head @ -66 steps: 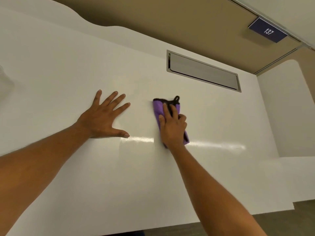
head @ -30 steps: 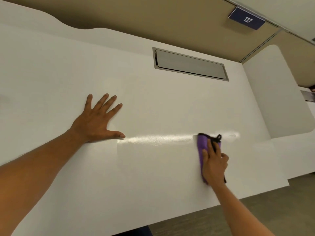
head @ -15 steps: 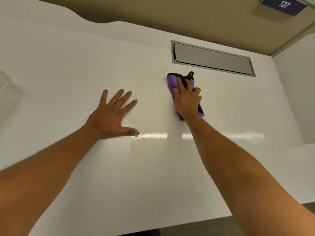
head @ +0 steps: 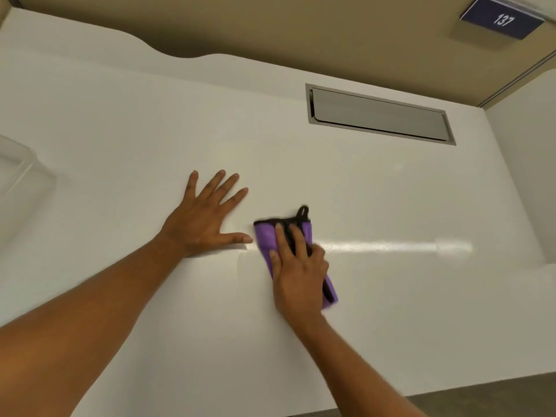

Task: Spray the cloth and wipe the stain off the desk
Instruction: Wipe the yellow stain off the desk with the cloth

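A folded purple cloth (head: 266,236) with a black hem and loop lies flat on the white desk (head: 391,296), near its middle. My right hand (head: 299,270) presses down on the cloth, fingers spread over it. My left hand (head: 204,219) rests flat on the desk just left of the cloth, fingers apart, thumb tip almost touching the cloth's edge. No stain shows on the white surface. No spray bottle is in view.
A grey metal cable hatch (head: 379,114) is set into the desk at the back right. A clear plastic container (head: 18,176) stands at the left edge. A tan partition with a "137" sign (head: 502,21) rises behind the desk. The desk's front edge runs along the bottom right.
My right hand has slid the cloth from near the cable hatch back toward me, stopping beside my left thumb. My left hand has stayed planted.
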`<state>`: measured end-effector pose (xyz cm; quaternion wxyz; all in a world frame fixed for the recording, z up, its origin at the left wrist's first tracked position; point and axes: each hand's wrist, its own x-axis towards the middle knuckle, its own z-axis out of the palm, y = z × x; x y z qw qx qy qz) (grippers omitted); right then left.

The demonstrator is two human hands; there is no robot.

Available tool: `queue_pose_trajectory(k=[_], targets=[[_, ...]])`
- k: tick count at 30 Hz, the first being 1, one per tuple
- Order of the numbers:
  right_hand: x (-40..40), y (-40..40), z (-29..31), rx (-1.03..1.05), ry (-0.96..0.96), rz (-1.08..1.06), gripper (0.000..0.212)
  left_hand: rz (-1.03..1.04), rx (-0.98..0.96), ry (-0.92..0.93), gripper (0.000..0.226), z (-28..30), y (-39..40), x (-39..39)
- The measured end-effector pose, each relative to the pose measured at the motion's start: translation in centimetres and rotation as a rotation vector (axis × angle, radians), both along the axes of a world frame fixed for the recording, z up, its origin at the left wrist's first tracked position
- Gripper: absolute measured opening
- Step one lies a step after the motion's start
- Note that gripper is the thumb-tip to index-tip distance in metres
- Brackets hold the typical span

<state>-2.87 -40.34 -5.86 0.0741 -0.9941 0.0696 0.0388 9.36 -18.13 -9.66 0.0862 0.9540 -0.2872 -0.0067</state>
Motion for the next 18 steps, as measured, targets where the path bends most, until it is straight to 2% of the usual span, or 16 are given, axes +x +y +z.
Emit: queue_pose_trajectory(k=[5, 8, 12, 18], targets=[[14.2, -0.1, 0.5, 0.012, -0.020, -0.030, 0.053, 0.009, 0.015, -0.022, 0.113, -0.1, 0.0, 0.0], [17.4, 0.2, 0.5, -0.024, 0.004, -0.020, 0.054, 0.021, 0.039, -0.020, 0.118, -0.1, -0.1, 0.2], [12.5, 1.2, 0.3, -0.060, 0.000, 0.049, 0.054, 0.013, 0.046, 0.000, 0.118, -0.1, -0.1, 0.3], [-2.6, 1.7, 0.0, -0.024, 0.020, 0.059, 0.057, 0.014, 0.054, 0.031, 0.121, 0.4, -0.2, 0.1]])
